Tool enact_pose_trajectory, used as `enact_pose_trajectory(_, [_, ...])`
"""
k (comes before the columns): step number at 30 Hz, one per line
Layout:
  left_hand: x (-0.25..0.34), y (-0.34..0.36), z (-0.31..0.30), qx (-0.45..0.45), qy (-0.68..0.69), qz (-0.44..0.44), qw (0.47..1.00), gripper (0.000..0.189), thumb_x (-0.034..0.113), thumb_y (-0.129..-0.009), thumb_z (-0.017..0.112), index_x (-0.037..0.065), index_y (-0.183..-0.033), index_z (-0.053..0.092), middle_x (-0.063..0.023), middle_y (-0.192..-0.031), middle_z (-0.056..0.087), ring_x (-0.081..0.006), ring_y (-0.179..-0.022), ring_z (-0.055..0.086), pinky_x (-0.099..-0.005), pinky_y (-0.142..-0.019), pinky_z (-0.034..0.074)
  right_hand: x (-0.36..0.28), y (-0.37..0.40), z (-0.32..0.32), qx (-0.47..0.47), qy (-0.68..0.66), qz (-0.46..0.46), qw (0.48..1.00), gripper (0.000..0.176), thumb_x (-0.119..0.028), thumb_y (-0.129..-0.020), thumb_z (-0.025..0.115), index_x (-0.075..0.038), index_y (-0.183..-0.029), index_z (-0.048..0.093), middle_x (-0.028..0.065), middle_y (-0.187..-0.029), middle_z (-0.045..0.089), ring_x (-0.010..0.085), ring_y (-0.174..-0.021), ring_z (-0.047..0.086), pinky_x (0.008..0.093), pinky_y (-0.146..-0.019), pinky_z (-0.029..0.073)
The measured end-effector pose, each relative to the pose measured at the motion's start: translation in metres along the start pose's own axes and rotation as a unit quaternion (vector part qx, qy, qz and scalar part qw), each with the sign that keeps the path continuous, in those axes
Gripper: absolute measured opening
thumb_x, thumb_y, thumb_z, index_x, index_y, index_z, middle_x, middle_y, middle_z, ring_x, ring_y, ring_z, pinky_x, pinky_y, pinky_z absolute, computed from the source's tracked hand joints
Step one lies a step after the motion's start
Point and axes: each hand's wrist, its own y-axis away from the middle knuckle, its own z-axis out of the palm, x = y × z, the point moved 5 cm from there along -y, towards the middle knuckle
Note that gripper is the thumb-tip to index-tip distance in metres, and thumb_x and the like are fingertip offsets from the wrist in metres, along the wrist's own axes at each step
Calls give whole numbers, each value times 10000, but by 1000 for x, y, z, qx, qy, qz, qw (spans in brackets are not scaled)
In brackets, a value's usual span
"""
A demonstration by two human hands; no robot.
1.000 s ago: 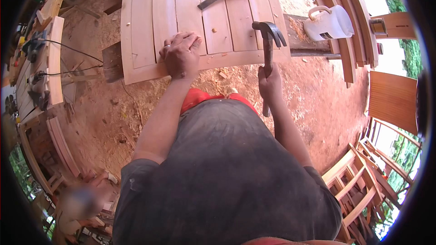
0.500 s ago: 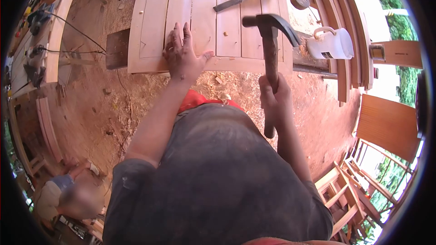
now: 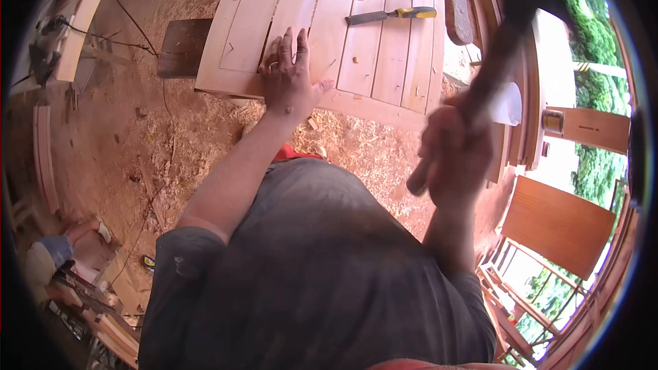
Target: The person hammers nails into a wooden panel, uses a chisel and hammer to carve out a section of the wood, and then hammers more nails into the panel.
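Observation:
My left hand (image 3: 291,82) lies on the near edge of a slatted wooden panel (image 3: 377,62), fingers spread and thumb out to the right. Raised off to the right, my right hand (image 3: 458,154) is wrapped round the wooden handle of a claw hammer (image 3: 499,62). The hammer's dark head is blurred and close to the camera at the top right. A chisel (image 3: 391,16) with a yellow and black handle rests across the panel's slats. Small wood chips and what look like thin nails are scattered on the panel.
A white jug (image 3: 507,104) stands right of the panel, partly hidden by the hammer and hand. A dark timber (image 3: 181,48) juts out left of the panel. A cord (image 3: 168,106) trails over the shavings-covered floor. Another person (image 3: 51,253) is at lower left; an orange-brown board (image 3: 558,226) stands right.
My right hand has lifted the hammer up and to the right, away from the panel and nearer the camera. My left hand stays on the panel. The whole view has turned slightly.

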Motion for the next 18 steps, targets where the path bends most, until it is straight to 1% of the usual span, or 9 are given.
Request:
enact_pose_trajectory(2, [0, -1, -1, -9, 7, -8, 1000, 1161, 572, -780, 868, 143, -1674, 265, -154, -1692, 337, -347, -1563, 332, -559, -1232, 303, -29, 1, -3, 1, -116, -152, 982, 200, -151, -1084, 590, 24, -989, 564, 7, -697, 578, 135, -630, 591, 326, -567, 458])
enact_pose_trajectory(4, [0, -1, -2, -8, 16, -10, 1000, 1158, 565, -781, 869, 143, -1674, 264, -153, -1691, 338, -347, -1564, 330, -560, -1231, 304, 38, 10, -4, 34, -150, -17, 988, 170, -169, -1077, 602, -12, -1015, 581, 32, -744, 577, 124, -636, 575, 288, -549, 463])
enact_pose_trajectory(6, [-1, 0, -1, 4, 25, -4, 1000, 1157, 554, -781, 873, 141, -1673, 264, -153, -1687, 342, -348, -1562, 330, -563, -1228, 309, 89, 13, 16, -34, 54, 87, 994, 185, -190, -1058, 635, -11, -1039, 591, 92, -755, 604, 161, -676, 613, 336, -582, 480])
enact_pose_trajectory(7, [-2, 2, 0, 6, 28, -2, 1000, 1161, 546, -779, 877, 134, -1673, 263, -153, -1685, 345, -349, -1560, 333, -565, -1225, 312, 104, 13, 31, -116, 272, 122, 947, 221, -202, -1043, 662, 7, -1050, 592, 141, -742, 632, 203, -712, 659, 404, -626, 495])
enact_pose_trajectory(10, [-1, -16, -3, 33, 31, 12, 999, 1170, 524, -774, 889, 112, -1670, 261, -155, -1680, 351, -353, -1552, 342, -566, -1215, 322, 100, 6, 37, -118, 266, 77, 954, 209, -197, -1022, 690, -5, -1031, 609, 193, -771, 633, 206, -714, 652, 392, -641, 483])
enact_pose_trajectory(13, [2, -4, -3, 19, 17, 8, 1000, 1174, 511, -771, 894, 92, -1667, 261, -154, -1677, 357, -352, -1546, 349, -562, -1206, 330, 34, 4, 17, -16, 104, 76, 991, 152, -127, -1015, 682, 1, -971, 612, 171, -758, 638, 204, -696, 634, 358, -646, 475])
enact_pose_trajectory(14, [2, -3, -4, 15, 14, 4, 1000, 1177, 512, -769, 893, 89, -1667, 261, -152, -1675, 360, -349, -1546, 350, -561, -1205, 331, 16, 3, 10, -2, 60, -25, 998, 133, -94, -1008, 678, 5, -947, 612, 164, -757, 640, 203, -701, 640, 352, -643, 476])
enact_pose_trajectory(17, [1, -2, -3, 6, 19, -9, 1000, 1189, 524, -762, 894, 89, -1668, 258, -141, -1669, 371, -341, -1545, 354, -557, -1202, 336, 27, 10, 7, -26, -17, -175, 984, 92, -22, -987, 671, 19, -950, 597, 174, -803, 676, 275, -726, 652, 399, -662, 496])
enact_pose_trajectory(18, [0, -2, -3, 5, 22, -13, 1000, 1194, 528, -759, 894, 90, -1669, 256, -136, -1667, 375, -338, -1544, 356, -556, -1202, 338, 51, 13, 15, -22, 98, -183, 978, 112, -47, -995, 672, 21, -958, 591, 184, -805, 679, 296, -721, 650, 419, -664, 497])
